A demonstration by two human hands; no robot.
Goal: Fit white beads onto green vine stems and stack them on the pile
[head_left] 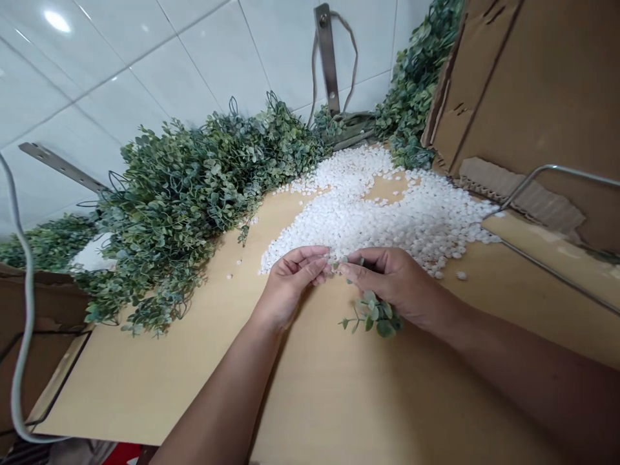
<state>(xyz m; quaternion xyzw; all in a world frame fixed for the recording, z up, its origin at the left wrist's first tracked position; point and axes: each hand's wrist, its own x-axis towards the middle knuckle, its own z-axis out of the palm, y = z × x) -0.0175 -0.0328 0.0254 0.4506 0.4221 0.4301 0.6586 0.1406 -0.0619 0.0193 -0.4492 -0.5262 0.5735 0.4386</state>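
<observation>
My right hand (382,274) pinches a sprig of artificial green leaves (375,315), whose round leaves hang below the fingers. My left hand (295,278) is closed in a pinch right beside the sprig's other end. Whatever lies between the left fingertips is too small to make out. Both hands are close together over the near edge of a heap of small white plastic pieces (349,223) on the tabletop (310,400).
A large pile of artificial greenery (194,187) lies at the left along the tiled wall (203,51). At the right stands a cardboard box (542,97), with a bent metal rod (571,169) before it. A pale cable (29,310) hangs at the far left.
</observation>
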